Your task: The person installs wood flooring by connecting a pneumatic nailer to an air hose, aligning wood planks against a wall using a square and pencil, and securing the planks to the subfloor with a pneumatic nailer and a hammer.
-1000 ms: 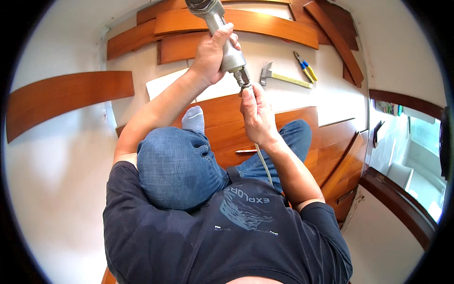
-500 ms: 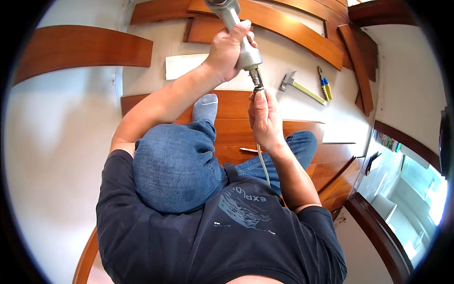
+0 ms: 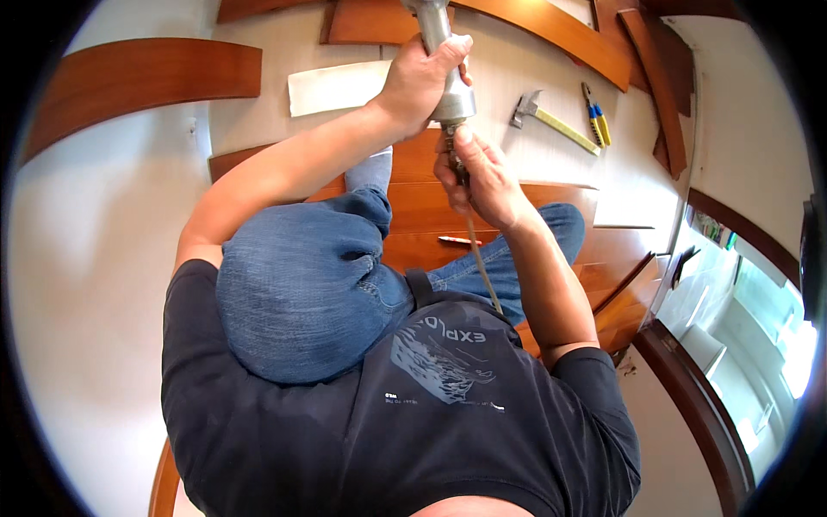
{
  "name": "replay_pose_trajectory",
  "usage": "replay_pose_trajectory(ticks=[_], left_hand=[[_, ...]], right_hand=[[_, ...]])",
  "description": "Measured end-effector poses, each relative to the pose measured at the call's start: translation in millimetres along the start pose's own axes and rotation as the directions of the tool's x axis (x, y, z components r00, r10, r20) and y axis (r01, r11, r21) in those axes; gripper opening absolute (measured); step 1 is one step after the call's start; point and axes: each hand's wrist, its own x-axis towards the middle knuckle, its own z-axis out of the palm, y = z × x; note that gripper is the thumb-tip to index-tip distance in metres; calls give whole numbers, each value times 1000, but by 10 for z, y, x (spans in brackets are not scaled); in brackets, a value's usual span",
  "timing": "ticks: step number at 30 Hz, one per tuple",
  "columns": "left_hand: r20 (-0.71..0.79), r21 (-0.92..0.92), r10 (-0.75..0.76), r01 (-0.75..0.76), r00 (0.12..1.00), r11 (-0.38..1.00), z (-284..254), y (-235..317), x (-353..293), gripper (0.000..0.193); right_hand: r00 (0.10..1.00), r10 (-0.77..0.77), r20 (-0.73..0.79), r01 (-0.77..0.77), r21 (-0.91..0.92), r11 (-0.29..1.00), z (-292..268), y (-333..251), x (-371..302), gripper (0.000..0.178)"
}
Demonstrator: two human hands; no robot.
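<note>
My left hand [image 3: 422, 82] is wrapped round the grip of a silver metal air tool [image 3: 453, 106], whose far end is cut off by the upper edge of the view. Just below the grip's wide base, my right hand [image 3: 487, 177] is closed on the hose coupler [image 3: 450, 142], with its thumb up against the fitting. The fingers partly hide the joint, so I cannot tell whether it is fully seated. From the right hand a thin pale air hose [image 3: 480, 263] runs down over my leg toward my waist.
A hammer [image 3: 556, 124] with a yellow handle and blue-and-yellow pliers [image 3: 596, 116] lie to the right. Brown floor boards [image 3: 543, 34] are scattered ahead, near a white sheet [image 3: 336, 86]. A small red-and-white item [image 3: 459, 240] lies on laid boards [image 3: 413, 226] between my legs.
The right hand has moved up with the hose coupler, bringing it against the fitting at the tool's base, where a gap showed before. The view has shifted slightly.
</note>
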Motion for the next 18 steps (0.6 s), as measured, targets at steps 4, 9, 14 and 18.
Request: replay_pose_trajectory(ticks=[4,9,14,18], left_hand=[[83,214,-5,-13,997,977,-182,79,19,34],[-10,375,84,-74,996,924,-267,304,48,35],[20,201,200,-200,980,959,-256,415,-89,26],[30,208,230,-231,973,950,-528,458,-194,34]], right_hand=[[994,-37,-103,23,-137,990,-689,938,106,43],[898,395,-192,-135,-977,-168,-842,2116,14,32],[942,330,67,179,-930,-322,-831,2359,83,20],[926,372,60,207,-906,-369,-863,2281,162,21]])
